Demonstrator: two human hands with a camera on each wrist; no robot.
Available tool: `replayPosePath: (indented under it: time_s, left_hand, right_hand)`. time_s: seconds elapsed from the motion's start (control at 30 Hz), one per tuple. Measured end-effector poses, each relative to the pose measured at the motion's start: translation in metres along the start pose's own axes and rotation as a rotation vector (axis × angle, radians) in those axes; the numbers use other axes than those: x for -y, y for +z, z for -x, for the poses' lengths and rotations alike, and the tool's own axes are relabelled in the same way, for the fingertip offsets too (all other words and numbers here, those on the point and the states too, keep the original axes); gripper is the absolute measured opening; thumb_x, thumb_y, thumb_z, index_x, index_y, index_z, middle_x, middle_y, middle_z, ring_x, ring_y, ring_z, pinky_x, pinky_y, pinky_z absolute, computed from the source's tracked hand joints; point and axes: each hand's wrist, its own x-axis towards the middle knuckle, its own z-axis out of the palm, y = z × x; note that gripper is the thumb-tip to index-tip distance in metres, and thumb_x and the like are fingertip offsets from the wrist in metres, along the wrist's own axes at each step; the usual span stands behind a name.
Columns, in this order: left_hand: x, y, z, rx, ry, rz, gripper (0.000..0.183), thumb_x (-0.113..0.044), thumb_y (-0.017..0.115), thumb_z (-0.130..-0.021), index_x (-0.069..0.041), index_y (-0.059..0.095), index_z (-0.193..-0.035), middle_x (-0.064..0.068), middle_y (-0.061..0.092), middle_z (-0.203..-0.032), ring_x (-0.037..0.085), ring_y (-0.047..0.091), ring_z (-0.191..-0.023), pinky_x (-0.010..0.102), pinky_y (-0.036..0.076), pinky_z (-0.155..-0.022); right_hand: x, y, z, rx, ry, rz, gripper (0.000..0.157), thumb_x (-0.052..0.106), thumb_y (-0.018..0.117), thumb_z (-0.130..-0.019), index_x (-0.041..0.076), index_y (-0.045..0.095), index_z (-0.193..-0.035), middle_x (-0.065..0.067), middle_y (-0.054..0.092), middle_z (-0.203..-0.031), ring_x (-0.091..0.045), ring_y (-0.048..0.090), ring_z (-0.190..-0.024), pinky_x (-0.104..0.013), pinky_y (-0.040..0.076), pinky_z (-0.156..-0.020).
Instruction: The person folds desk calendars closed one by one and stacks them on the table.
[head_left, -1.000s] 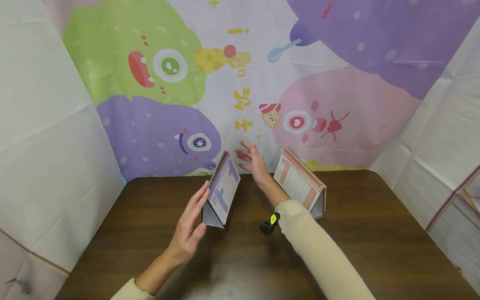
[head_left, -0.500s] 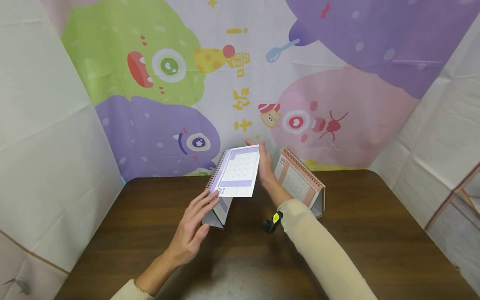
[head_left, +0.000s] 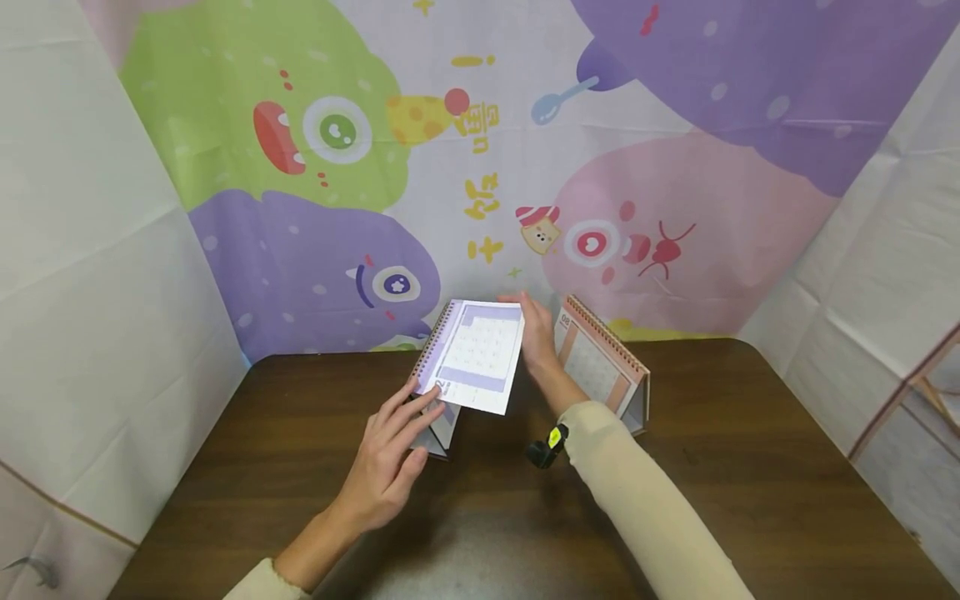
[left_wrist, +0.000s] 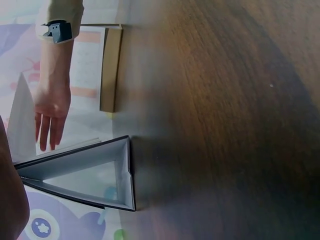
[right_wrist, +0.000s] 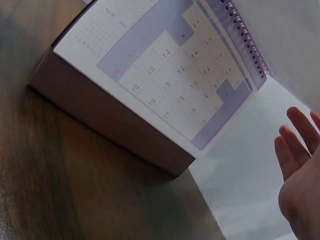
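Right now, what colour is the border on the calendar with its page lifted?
Its border is light purple, clearest in the right wrist view.

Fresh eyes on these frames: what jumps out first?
Probably the big cartoon backdrop in green, purple and pink, hanging behind the table. Then the purple calendar, mid-table toward the back, with a bright page angled out between the left hand and right hand. The pink calendar stands to its right.
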Motion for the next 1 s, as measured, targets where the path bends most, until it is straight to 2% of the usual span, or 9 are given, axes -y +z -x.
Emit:
replayPosePath:
  time_s: [0.07,0.13,0.2,0.3,0.37,0.6,0.8,0.9,1.0]
  left_hand:
    - [0.000,0.001,0.001,0.001,0.005,-0.020,0.046,-0.013,0.058,-0.108,-0.005,0.070,-0.151,0.018,0.066,-0.161,0.039,0.044,-0.166,0.052,0.042,-0.111]
    - [0.001,0.001,0.001,0.001,0.018,-0.048,0.044,-0.016,0.057,-0.110,-0.005,0.070,-0.150,0.018,0.067,-0.159,0.039,0.045,-0.165,0.052,0.042,-0.111]
    - [0.002,0.001,0.000,0.003,0.031,-0.077,0.046,-0.012,0.062,-0.105,-0.004,0.071,-0.149,0.017,0.068,-0.158,0.040,0.047,-0.163,0.053,0.042,-0.112]
    - [0.003,0.002,0.000,0.010,0.051,-0.127,0.045,-0.016,0.062,-0.106,-0.004,0.072,-0.148,0.016,0.070,-0.157,0.040,0.050,-0.161,0.054,0.042,-0.113]
    - [0.004,0.001,0.001,0.013,0.060,-0.145,0.050,-0.012,0.067,-0.098,-0.004,0.072,-0.148,0.016,0.070,-0.156,0.040,0.051,-0.160,0.055,0.042,-0.113]
    - [0.005,0.002,0.002,0.016,0.073,-0.179,0.044,-0.027,0.055,-0.114,-0.006,0.072,-0.148,0.015,0.071,-0.155,0.040,0.053,-0.158,0.055,0.043,-0.113]
    - [0.005,0.002,0.003,0.023,0.065,-0.185,0.043,-0.021,0.062,-0.107,-0.008,0.074,-0.146,0.013,0.071,-0.155,0.041,0.052,-0.159,0.056,0.043,-0.112]
    - [0.005,0.001,0.003,0.031,0.060,-0.187,0.041,-0.025,0.058,-0.111,-0.010,0.074,-0.146,0.013,0.071,-0.156,0.040,0.051,-0.160,0.056,0.043,-0.112]
    - [0.005,0.001,0.003,0.022,0.070,-0.187,0.043,-0.032,0.049,-0.118,-0.009,0.075,-0.144,0.013,0.071,-0.155,0.041,0.052,-0.159,0.057,0.043,-0.112]
  right_hand:
    - [-0.002,-0.001,0.000,0.003,0.004,0.003,0.058,0.028,0.038,-0.121,-0.018,0.073,-0.127,0.013,0.077,-0.081,-0.003,0.072,-0.070,-0.018,0.057,-0.064]
    - [-0.003,-0.003,0.001,0.009,0.012,0.016,0.059,0.029,0.039,-0.121,-0.018,0.073,-0.126,0.013,0.077,-0.080,-0.003,0.072,-0.068,-0.019,0.057,-0.064]
    - [-0.004,-0.004,0.001,0.009,0.021,0.035,0.058,0.030,0.040,-0.121,-0.018,0.074,-0.125,0.013,0.077,-0.080,-0.003,0.071,-0.068,-0.019,0.056,-0.064]
    - [-0.006,-0.005,0.002,-0.005,0.034,0.076,0.057,0.030,0.043,-0.120,-0.015,0.077,-0.121,0.008,0.080,-0.084,-0.003,0.071,-0.070,-0.019,0.057,-0.067]
    - [-0.008,-0.006,0.002,-0.020,0.036,0.104,0.055,0.030,0.045,-0.119,-0.013,0.079,-0.118,0.000,0.083,-0.090,-0.004,0.071,-0.073,-0.019,0.057,-0.071]
    - [-0.014,-0.004,0.003,-0.041,0.044,0.188,0.059,0.032,0.043,-0.121,-0.012,0.082,-0.113,-0.022,0.086,-0.108,-0.002,0.070,-0.078,-0.017,0.054,-0.077]
    - [-0.022,-0.002,0.006,-0.006,0.079,0.233,0.062,0.030,0.039,-0.121,-0.013,0.082,-0.115,-0.025,0.086,-0.111,0.000,0.071,-0.081,-0.015,0.054,-0.081]
    - [-0.024,-0.001,0.007,0.009,0.089,0.254,0.063,0.031,0.037,-0.122,-0.012,0.082,-0.117,-0.027,0.085,-0.116,-0.007,0.075,-0.089,-0.017,0.054,-0.085]
    - [-0.025,-0.002,0.010,0.039,0.130,0.274,0.066,0.035,0.033,-0.123,-0.009,0.082,-0.121,-0.027,0.083,-0.123,-0.018,0.078,-0.102,-0.026,0.057,-0.092]
